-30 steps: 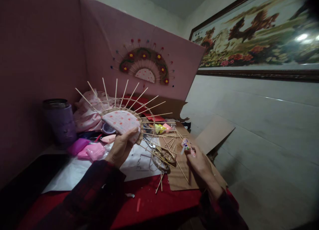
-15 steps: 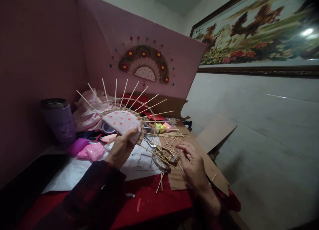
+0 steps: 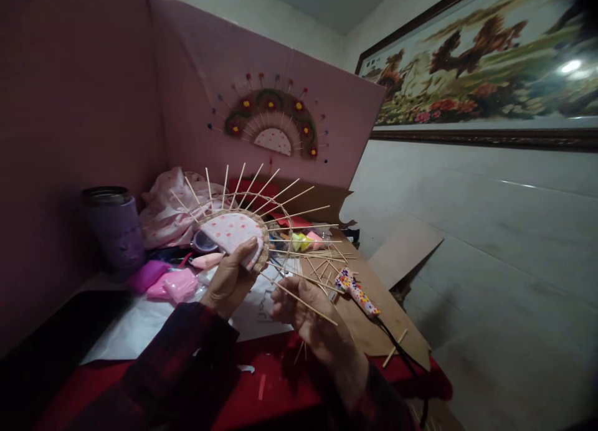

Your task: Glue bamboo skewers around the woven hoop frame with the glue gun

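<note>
My left hand [image 3: 233, 275] grips a half-round fan-like piece [image 3: 231, 232] by its lower right corner, thumb on top. Its face is pale cloth with red dots, edged by a braided cord band [image 3: 265, 241]. Thin wooden sticks [image 3: 275, 200] radiate from that band, and a strand of twine [image 3: 287, 216] arcs loosely across them. Near the lowest sticks is my right hand [image 3: 308, 312], its fingers curled in beside the twine. What those fingers hold is hidden. One stick [image 3: 311, 303] crosses in front of this hand.
A floral glue gun [image 3: 357, 291] with a black cord lies on cardboard [image 3: 364, 331] at the right, beside loose sticks [image 3: 327, 256]. At left are a purple tumbler [image 3: 114, 232], pink packets [image 3: 172, 284] and bunched cloth [image 3: 163, 210]. A decorated fan [image 3: 271, 110] hangs on the pink board behind.
My right hand has moved left and closer to the dotted piece, uncovering the glue gun. The piece in my left hand has shifted slightly right and down.
</note>
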Available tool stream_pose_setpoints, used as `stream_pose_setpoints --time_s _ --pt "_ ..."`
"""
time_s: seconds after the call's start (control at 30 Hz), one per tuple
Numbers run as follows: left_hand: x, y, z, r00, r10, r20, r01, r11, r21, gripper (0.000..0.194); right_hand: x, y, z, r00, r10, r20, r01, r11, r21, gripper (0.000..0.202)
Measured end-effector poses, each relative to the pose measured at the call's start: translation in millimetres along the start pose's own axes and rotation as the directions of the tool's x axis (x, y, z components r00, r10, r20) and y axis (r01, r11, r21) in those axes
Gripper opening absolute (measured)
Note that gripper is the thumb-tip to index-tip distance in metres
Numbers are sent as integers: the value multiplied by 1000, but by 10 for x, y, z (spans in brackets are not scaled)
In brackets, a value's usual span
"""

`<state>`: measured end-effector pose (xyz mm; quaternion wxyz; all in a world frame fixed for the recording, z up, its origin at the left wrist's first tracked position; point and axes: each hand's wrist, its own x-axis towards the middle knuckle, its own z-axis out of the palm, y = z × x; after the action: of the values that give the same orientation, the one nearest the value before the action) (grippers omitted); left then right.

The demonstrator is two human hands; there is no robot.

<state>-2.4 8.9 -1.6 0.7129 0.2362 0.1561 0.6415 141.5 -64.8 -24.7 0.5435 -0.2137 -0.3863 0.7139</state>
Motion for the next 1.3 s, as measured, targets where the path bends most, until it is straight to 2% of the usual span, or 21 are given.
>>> stream_pose_setpoints --time_s 0.1,0.23,0.47,0.7,0.83,1.0,1.1,1.3 --pt "-14 0 7 1000 0 1 0 1000 -3 16 68 64 -2 993 12 -117 1 994 110 15" --pt "-17 -3 10 1000 2 -5 -2 1000 9 16 96 112 -14 960 -4 -281 37 993 111 23" --pt "12 -25 -23 1000 11 16 -12 999 35 20 121 101 17 954 11 -299 10 997 70 26" --pt "29 -47 -48 1000 0 25 -1 999 46 23 71 43 97 905 84 -418 -98 995 -13 27" --pt "24 -38 -33 1000 -3 26 2 999 47 23 73 29 102 913 105 -395 -142 988 -66 26" --pt "5 -36 -17 999 8 34 -9 999 47 24 75 21 123 934 84 -347 -126 987 -102 24" --pt "1 -41 -21 999 8 34 -10 999 44 24 82 29 116 928 87 -363 -128 988 -91 23" --pt "7 -42 -37 999 1 32 -3 999 52 24 128 112 12 943 116 -311 -125 992 -8 23"
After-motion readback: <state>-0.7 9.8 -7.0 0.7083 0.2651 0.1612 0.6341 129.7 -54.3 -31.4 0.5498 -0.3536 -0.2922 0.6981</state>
